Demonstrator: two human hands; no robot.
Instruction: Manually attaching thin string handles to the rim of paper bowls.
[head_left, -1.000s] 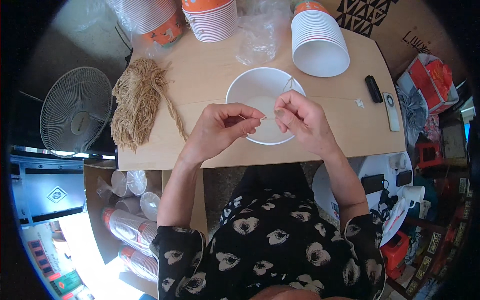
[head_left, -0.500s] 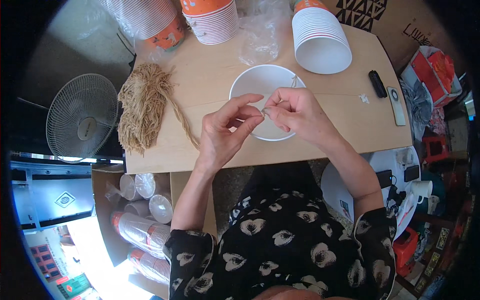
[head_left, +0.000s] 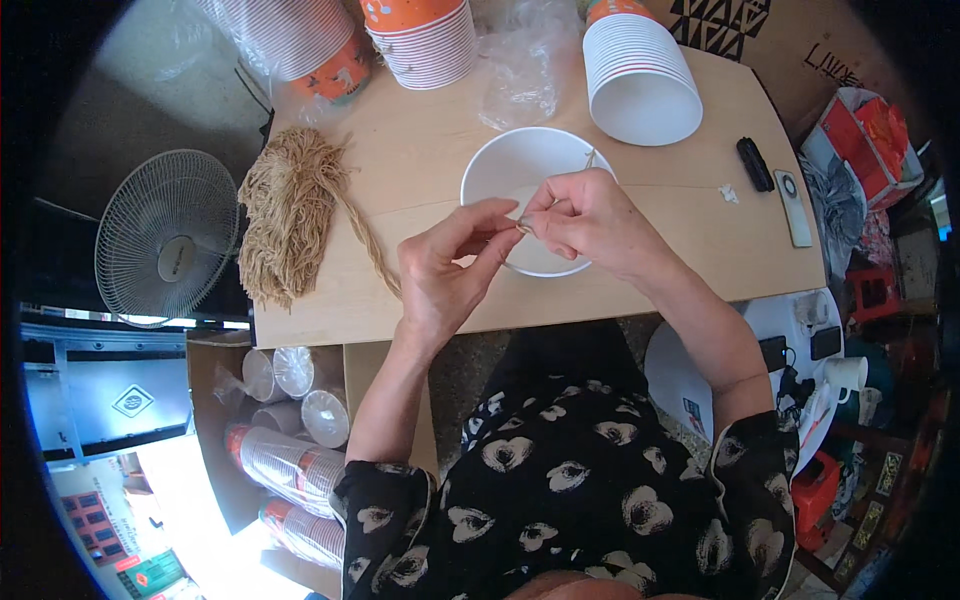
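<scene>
Over a white round paper bucket [head_left: 497, 165], both of my hands meet with pinched fingertips. My left hand [head_left: 445, 265] pinches a thin cord [head_left: 522, 227] between thumb and forefinger. From the other side my right hand [head_left: 595, 225] pinches the same bit, its fingers curled in and partly hiding it. A tan cord [head_left: 591, 158] also shows at the bucket's far right rim; whether it is the same piece, I cannot tell. To the left lies a thick bundle of tan cords [head_left: 290, 215], with a twisted strand trailing toward my left wrist.
Stacked paper buckets [head_left: 645, 95] lie at the table's back right, and another stack [head_left: 425, 50] stands at the back. Crumpled clear plastic [head_left: 520, 75] sits between. A black object [head_left: 755, 165] and pale remote [head_left: 793, 210] lie right. A fan [head_left: 170, 240] stands left.
My fingertips have drawn slightly closer around the cord, and my left hand has shifted a little left. The whole view has also moved very slightly.
</scene>
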